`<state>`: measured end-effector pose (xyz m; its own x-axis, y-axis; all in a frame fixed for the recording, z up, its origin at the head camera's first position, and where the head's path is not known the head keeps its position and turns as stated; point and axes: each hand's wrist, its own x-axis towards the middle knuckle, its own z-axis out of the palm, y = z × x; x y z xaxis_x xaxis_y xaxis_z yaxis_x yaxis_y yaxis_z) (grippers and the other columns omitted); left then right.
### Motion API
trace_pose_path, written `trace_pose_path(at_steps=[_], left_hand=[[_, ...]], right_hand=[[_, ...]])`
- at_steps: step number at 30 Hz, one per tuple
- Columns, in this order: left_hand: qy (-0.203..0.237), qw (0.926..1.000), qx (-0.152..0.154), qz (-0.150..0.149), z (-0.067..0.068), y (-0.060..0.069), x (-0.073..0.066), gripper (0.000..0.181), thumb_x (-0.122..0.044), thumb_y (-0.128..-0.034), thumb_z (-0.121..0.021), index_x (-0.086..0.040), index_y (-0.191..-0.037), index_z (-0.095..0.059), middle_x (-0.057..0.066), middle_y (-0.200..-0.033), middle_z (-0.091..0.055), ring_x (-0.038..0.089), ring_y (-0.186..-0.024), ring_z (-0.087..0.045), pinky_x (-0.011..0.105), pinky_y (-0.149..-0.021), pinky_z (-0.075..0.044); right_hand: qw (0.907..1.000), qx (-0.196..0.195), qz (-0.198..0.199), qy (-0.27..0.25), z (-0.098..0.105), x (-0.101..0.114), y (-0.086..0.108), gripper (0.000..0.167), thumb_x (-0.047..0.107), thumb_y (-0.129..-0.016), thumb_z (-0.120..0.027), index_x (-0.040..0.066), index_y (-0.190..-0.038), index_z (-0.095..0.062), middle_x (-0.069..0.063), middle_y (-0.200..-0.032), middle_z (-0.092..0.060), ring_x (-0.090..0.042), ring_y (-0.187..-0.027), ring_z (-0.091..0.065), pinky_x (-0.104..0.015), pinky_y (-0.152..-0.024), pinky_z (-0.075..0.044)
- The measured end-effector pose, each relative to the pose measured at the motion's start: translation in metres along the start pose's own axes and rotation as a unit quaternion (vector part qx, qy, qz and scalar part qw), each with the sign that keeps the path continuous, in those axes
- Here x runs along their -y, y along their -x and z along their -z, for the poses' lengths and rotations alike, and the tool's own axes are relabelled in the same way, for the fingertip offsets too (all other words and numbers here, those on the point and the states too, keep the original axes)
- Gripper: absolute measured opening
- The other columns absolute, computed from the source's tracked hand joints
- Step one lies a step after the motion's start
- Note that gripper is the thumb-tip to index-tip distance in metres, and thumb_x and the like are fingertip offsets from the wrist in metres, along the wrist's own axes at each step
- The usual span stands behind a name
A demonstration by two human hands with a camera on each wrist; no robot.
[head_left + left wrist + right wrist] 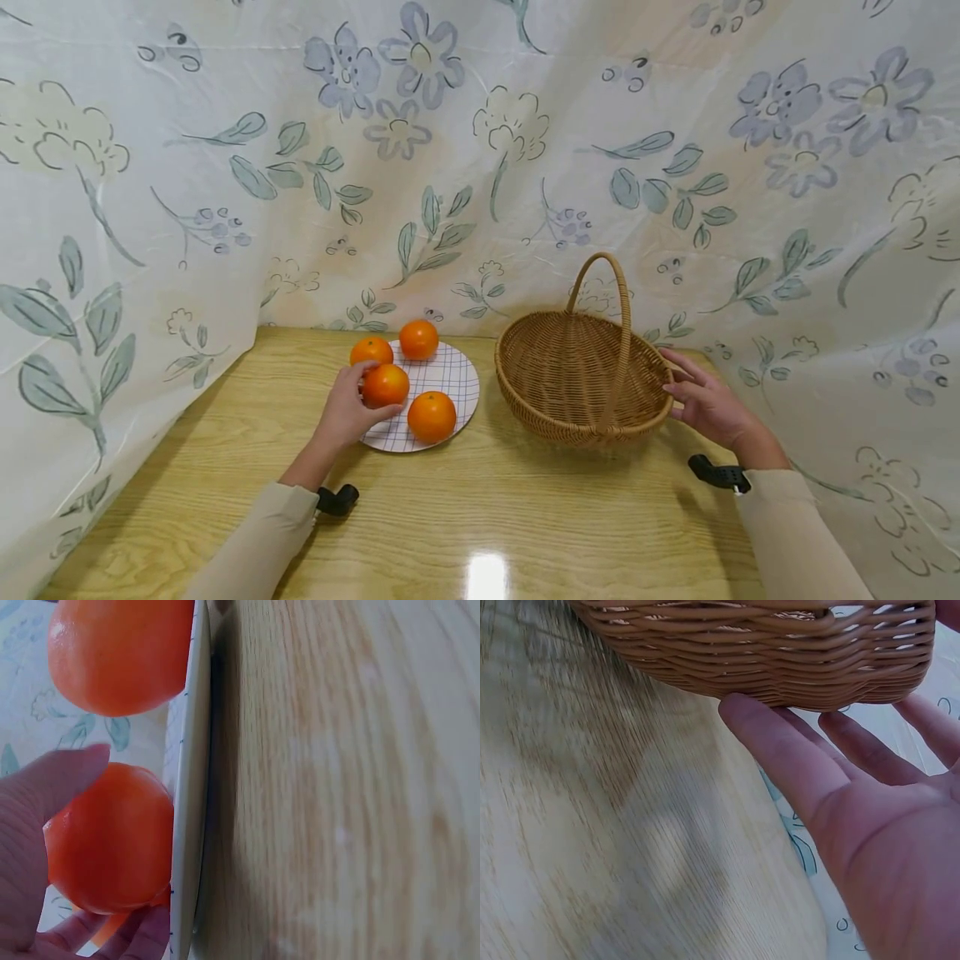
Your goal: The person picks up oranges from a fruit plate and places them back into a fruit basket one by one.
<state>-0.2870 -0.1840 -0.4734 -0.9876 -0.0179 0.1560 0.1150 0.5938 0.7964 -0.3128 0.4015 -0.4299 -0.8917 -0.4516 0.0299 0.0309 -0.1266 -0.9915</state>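
Note:
My left hand (pixel 347 410) is round an orange (pixel 387 386) on the left side of a white plate (pixel 461 379) with a blue grid. The left wrist view has the thumb on one side of this orange (pixel 112 840) and the fingers on the other. Another orange (pixel 432 417) sits at the plate's front, and two more, one orange (pixel 371 351) and a second orange (pixel 418 339), are at the back. With fairly straight fingers, my right hand (pixel 708 407) touches the right side of a wicker basket (pixel 558 375); its fingertips (pixel 742 709) meet the weave from below.
The basket's tall handle (pixel 624 325) arches over its right part. A floral cloth (pixel 480 167) hangs behind and along both sides of the wooden table (pixel 480 508). Each wrist wears a black camera mount, such as the left mount (pixel 339 500).

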Motion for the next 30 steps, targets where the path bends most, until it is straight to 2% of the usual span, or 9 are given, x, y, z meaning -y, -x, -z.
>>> trace_pose_path(at_steps=[8,19,30], left_hand=[[-0.001,1.0000,-0.006,-0.002,0.001,0.003,0.001,0.079,-0.023,-0.0816,-0.088,-0.004,-0.144,-0.044,0.021,-0.137,-0.046,0.037,-0.119,-0.050,0.052,-0.106,-0.048],[0.017,0.9998,0.012,-0.005,0.003,0.008,0.006,0.077,-0.021,-0.0809,-0.088,-0.005,-0.142,-0.045,0.019,-0.138,-0.046,0.037,-0.125,-0.049,0.055,-0.110,-0.047],[0.040,0.9990,0.019,-0.007,0.011,0.010,0.000,0.078,-0.021,-0.0829,-0.087,-0.005,-0.146,-0.044,0.020,-0.140,-0.046,0.038,-0.125,-0.049,0.054,-0.109,-0.047]], right_hand=[[0.9995,0.007,0.008,-0.029,-0.002,-0.003,0.003,0.067,-0.004,-0.106,-0.037,0.013,-0.165,-0.009,-0.001,-0.146,-0.046,-0.014,-0.124,-0.062,-0.037,-0.093,-0.060],[0.9997,0.004,0.007,-0.022,-0.010,-0.004,0.007,0.066,-0.004,-0.106,-0.039,0.014,-0.164,-0.014,0.000,-0.147,-0.046,-0.017,-0.125,-0.062,-0.038,-0.093,-0.060],[0.9998,-0.001,0.011,-0.015,-0.012,-0.003,0.011,0.066,-0.004,-0.106,-0.038,0.014,-0.165,-0.014,0.000,-0.145,-0.048,-0.015,-0.120,-0.064,-0.036,-0.090,-0.061]])
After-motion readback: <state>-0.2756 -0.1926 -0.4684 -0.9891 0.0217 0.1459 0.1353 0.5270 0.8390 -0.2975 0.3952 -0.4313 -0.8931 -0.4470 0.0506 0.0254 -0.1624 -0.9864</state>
